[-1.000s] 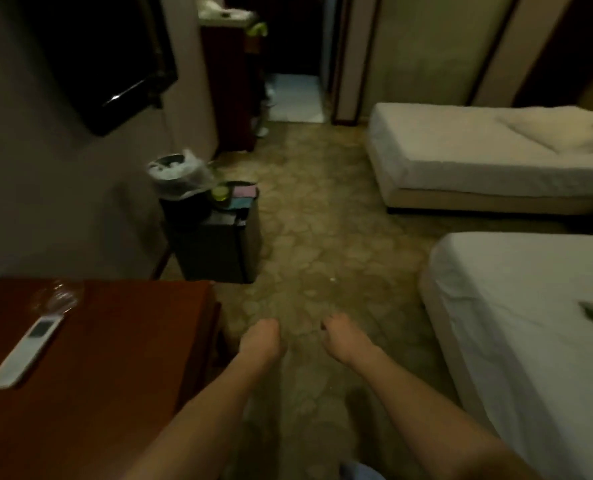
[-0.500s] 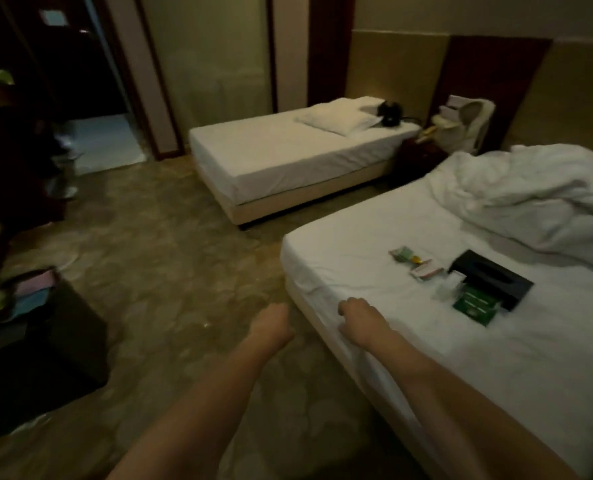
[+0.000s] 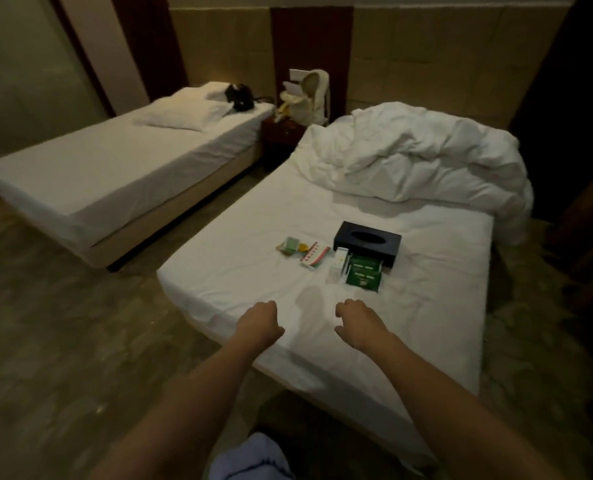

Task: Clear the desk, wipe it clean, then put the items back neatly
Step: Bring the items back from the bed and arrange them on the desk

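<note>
Over the near bed both my hands are hovering, empty. L hand is hanging above the mattress corner w/ fingers loosely curled down, gripping nothing. R hand is doing the same just beside it, fingers loosely curled, thumb sticking out toward the L, holding nothing.

Straight ahead of the R hand the desk items are lying on the sheet in a small cluster. Closest to me, the green packets are sitting stacked, touching the black tissue box behind them. Just L of the packets a small white box is standing; can't tell more, it's blurry. Further L, ahead of the gap btwn my hands, a white-and-red packet is lying tilted, and beyond the L hand a few small green and yellow sachets are sitting near it.

Way past the items a crumpled duvet is bunching up at the head end. Off to the far L a second bed is sitting w/ a pillow on it.
</note>
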A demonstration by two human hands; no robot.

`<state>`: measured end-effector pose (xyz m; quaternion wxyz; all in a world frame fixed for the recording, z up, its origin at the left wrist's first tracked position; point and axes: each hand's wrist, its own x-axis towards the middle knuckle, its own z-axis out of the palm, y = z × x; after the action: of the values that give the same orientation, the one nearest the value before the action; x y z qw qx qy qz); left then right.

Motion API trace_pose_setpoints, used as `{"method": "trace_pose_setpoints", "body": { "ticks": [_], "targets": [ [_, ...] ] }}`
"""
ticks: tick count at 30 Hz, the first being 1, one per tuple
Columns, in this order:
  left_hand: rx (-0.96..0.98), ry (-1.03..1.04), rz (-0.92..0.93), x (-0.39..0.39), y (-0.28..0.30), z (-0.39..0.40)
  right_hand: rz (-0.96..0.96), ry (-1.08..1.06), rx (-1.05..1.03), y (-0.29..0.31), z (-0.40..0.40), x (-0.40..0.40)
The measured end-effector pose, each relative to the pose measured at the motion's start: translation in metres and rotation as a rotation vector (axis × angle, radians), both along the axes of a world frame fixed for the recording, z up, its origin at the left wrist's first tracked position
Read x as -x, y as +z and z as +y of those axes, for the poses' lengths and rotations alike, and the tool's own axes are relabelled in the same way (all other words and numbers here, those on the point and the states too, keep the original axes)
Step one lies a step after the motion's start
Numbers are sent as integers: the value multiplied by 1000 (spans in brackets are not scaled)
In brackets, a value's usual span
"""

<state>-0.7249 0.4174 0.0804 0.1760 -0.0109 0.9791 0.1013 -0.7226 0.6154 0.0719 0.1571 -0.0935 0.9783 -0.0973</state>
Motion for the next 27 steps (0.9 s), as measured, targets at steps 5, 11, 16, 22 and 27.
{"method": "trace_pose_setpoints", "body": {
  "ticks": [5,11,16,22,27],
  "targets": [
    [-4,-67,-45,72,-18,31,-57,-88,35,-19,23,54],
    [-19,-130,-122,187,-46,56,-131,-218,60,-40,48,142],
    [-13,-127,-191,261,-62,67,-171,-302,54,-51,74,209],
    [-6,-40,-243,317,-77,65,-219,-253,42,-66,80,274],
    [-6,84,-256,345,-82,50,-233,-212,57,-74,67,319]
  ]
}}
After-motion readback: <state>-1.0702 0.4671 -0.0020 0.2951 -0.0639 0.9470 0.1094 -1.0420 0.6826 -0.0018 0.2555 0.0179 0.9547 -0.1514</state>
